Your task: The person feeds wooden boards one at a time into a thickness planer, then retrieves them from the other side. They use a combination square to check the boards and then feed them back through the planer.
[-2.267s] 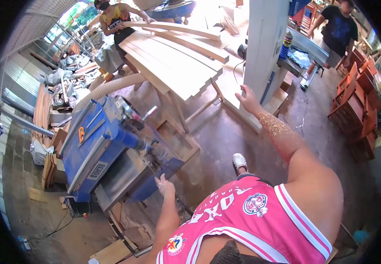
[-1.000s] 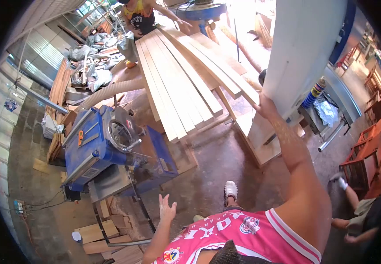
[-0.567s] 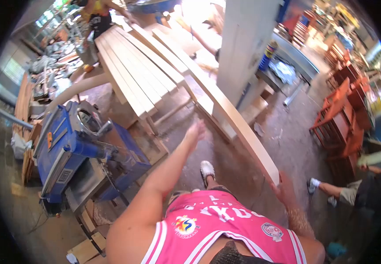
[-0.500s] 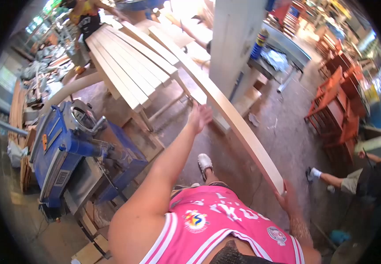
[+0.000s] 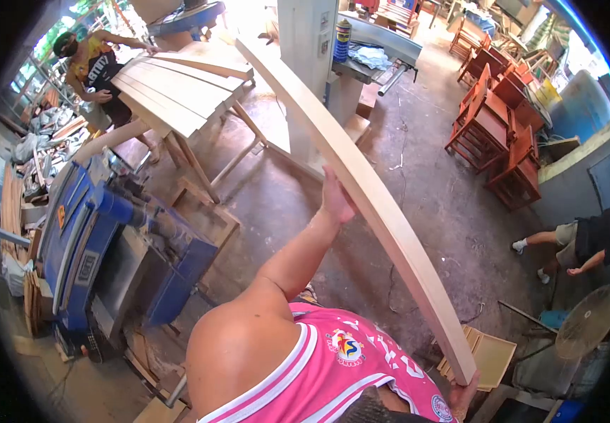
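Observation:
A long, pale wooden beam [image 5: 372,190] slants across the view from the upper middle down to the lower right. My left hand [image 5: 337,197] is against its left side near mid-length, supporting it with the fingers partly hidden by the wood. At the near end, my right hand [image 5: 464,396] grips the beam low by my hip, mostly tucked behind it. The far end rises past a workbench where several similar planks [image 5: 178,88] lie side by side.
A blue woodworking machine [image 5: 129,240] stands on the left. Another person [image 5: 93,74] stands by the planks, and a second person [image 5: 580,240] is at the right. A pale post [image 5: 301,70], reddish wooden chairs [image 5: 485,116] and a round fan [image 5: 588,321] are also around.
My left hand has come up against the beam, where it was apart before. The view has turned right, and the beam's near end has moved lower with my right hand still on it.

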`<state>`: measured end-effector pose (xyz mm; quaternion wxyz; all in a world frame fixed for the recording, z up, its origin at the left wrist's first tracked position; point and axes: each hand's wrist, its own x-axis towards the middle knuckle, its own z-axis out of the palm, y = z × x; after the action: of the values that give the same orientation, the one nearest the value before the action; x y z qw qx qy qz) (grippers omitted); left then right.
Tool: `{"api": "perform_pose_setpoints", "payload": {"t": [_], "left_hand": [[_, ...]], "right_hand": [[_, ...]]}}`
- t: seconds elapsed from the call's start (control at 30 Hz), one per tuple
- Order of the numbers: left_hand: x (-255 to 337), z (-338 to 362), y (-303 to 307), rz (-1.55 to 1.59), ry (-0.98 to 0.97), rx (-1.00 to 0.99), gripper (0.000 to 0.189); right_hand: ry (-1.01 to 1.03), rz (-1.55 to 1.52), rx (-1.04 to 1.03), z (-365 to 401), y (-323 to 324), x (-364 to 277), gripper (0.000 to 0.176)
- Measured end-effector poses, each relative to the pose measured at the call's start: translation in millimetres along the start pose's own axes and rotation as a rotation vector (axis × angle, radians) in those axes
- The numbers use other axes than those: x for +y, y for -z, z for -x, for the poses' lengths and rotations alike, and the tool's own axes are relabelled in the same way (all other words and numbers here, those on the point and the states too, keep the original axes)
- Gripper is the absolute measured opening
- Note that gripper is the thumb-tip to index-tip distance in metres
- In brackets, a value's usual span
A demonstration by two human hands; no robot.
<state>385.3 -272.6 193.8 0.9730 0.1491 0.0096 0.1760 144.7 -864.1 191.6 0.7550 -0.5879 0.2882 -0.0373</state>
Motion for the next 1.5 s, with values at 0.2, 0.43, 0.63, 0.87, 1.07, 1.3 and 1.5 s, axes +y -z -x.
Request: {"api": "perform_pose_setpoints", "payload": {"t": [0.2,0.43,0.63,0.87,1.07,1.3,1.5], "left_hand": [[-12,118,-10,0.030,-0.125,0.006,0.092],[-17,354,17,-0.101,-0.337,0.499,0.078],[21,476,140,-0.187,-0.480,0.895,0.066],[87,550,219,-0.325,-0.326,0.991,0.060],[117,586,191,-1.747,-0.428,1.197,0.075],[185,530,157,-2.666,0.304,0.390,0.053],[198,522,163,-2.618,0.159,0.412,0.056]], "right_hand": [[-0.803,0.305,-0.353,-76,139,30,0.041],[-0.314,0.726,-0.681,-79,204,42,0.033],[-0.539,0.831,-0.615,-88,196,102,0.030],[-0.178,1.267,-0.702,49,162,166,0.045],[-0.159,1.219,-0.755,165,133,194,0.047],[-0.527,0.855,-0.538,260,47,217,0.039],[-0.608,0.746,-0.453,245,37,236,0.040]]}}
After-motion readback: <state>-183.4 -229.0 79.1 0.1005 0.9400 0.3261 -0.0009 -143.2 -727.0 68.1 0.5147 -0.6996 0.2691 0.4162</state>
